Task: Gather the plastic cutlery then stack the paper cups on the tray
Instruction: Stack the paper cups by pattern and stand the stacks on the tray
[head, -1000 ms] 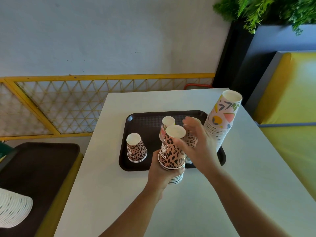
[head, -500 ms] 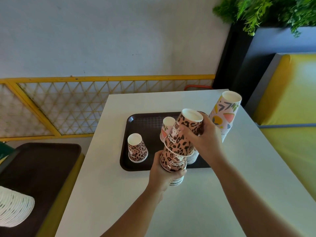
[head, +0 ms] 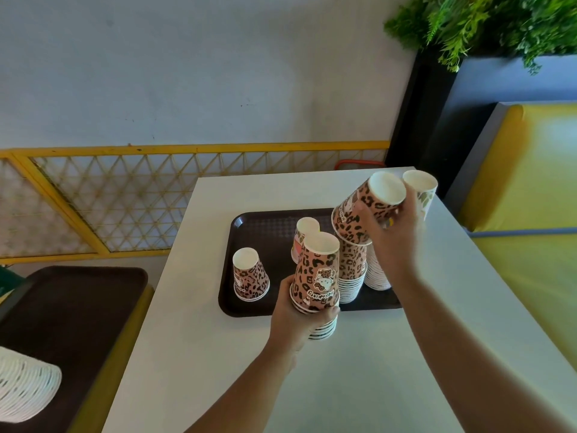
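On the worktop (head: 193,354) a dark tray (head: 265,226) is set, and the cups are read across it from left to right. A lone leopard cup (head: 249,276) stands upside down at the tray's left, rim down and base up, its long axis upright, not yet stacked. Behind the centre an inverted pink cup (head: 301,235) is partly hidden. At the tray's near edge a short stack (head: 317,276) is held in the left hand (head: 293,317), whose fingers are closed round its lower rims; its axis is upright, base uppermost. Just right of it a taller leopard stack (head: 352,270) stands on the tray, upright and inverted. Above that stack a single cup (head: 365,210) is gripped in the closed right hand (head: 393,232), tilted, its base pointed up and to the right, its open rim down toward the stack. Behind the hand a floral stack (head: 421,192) leans rightward, its white rims shown low on the tray. No cutlery is seen, so whether that step is done cannot be told. Stacking is judged partly done: the gripped cup, the lone cup, the pink cup and the held stack are left to be merged.
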A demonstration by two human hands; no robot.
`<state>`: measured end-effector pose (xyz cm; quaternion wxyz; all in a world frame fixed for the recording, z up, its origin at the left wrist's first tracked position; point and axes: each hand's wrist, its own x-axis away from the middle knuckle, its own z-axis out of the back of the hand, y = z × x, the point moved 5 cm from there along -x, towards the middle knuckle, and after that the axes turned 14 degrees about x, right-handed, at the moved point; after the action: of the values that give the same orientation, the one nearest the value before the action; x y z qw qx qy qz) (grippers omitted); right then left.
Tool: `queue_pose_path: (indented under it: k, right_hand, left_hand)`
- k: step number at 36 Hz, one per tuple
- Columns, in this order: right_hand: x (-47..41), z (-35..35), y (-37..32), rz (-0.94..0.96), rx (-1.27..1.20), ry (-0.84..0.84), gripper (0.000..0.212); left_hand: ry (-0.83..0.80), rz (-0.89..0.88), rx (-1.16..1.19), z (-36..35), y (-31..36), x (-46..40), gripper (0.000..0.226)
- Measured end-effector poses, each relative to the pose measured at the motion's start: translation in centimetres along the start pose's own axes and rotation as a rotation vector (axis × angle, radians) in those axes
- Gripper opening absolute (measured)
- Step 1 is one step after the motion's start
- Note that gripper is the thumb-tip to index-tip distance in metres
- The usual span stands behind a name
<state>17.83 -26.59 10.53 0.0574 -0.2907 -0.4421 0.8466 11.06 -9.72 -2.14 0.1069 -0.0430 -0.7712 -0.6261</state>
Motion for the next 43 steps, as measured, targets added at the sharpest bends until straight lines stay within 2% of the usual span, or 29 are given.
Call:
queue_pose_path:
  k: [5, 9, 12, 15, 18, 22, 32, 38, 43]
  right_hand:
    - [0.8, -1.5, 1.6, 0.028, 0.196, -0.107, 0.066]
    - [2.6, -0.2, 0.6, 0.101, 0.162, -0.028, 0.061]
    - [4.9, -1.2, -0.2, 0.2, 0.031, -0.191, 0.056]
    - [6.9, -2.9, -0.1, 0.127, 0.069, -0.377, 0.069]
    - [7.5, -3.4, 0.3, 0.057, 0.055, -0.415, 0.07]
    - [6.7, -3.0, 0.4, 0.051, 0.041, -0.382, 0.06]
    - [3.4, -1.4, -0.5, 0.046, -0.011, -0.258, 0.042]
    - [0.3, 1.2, -3.0, 0.081, -0.138, -0.104, 0.061]
    - [-1.4, 2.2, -3.6, 0.132, -0.03, 0.033, 0.074]
  left_hand:
    - [0.003, -0.037, 0.015, 0.0, 0.6, 0.0, 0.07]
    - [-0.014, -0.063, 0.03, -0.4, 1.4, -0.1, 0.072]
    - [-0.018, -0.09, 0.048, -0.4, 1.8, -0.1, 0.071]
    - [-0.022, -0.102, 0.049, -0.4, 1.9, 0.0, 0.071]
    - [-0.05, -0.105, 0.049, -0.7, 2.0, -0.1, 0.073]
    - [-0.106, -0.117, 0.012, -1.1, 2.2, -0.1, 0.08]
    - [-0.076, -0.125, -0.098, -0.4, 1.7, -0.1, 0.067]
    - [-0.041, -0.111, -0.059, -0.3, 1.1, -0.2, 0.075]
    - [-0.025, -0.119, -0.092, 0.0, 1.1, -0.4, 0.073]
